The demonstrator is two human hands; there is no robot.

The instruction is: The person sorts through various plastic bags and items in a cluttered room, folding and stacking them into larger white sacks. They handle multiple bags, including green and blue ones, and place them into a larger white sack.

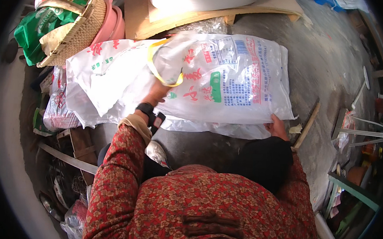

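White woven plastic sacks with red, green and blue print lie flat, one over another, on the floor before me; the printed upper sack (pixel 246 86) is the nearest to the right. My left hand (pixel 158 93) is on or just above the sacks near their middle, partly blurred. A yellow strap or band (pixel 152 64) loops on the sack just beyond its fingers; whether the hand holds it is unclear. My right hand (pixel 276 125) grips the near right edge of the sack between thumb and fingers.
A woven basket (pixel 75 36) with a green bag and pink basins (pixel 113 22) stand at the upper left. A wooden board (pixel 184 17) bearing a large white sack lies beyond. A wooden stick (pixel 308 125) rests on the floor at right, near a green-framed piece of furniture (pixel 353 190).
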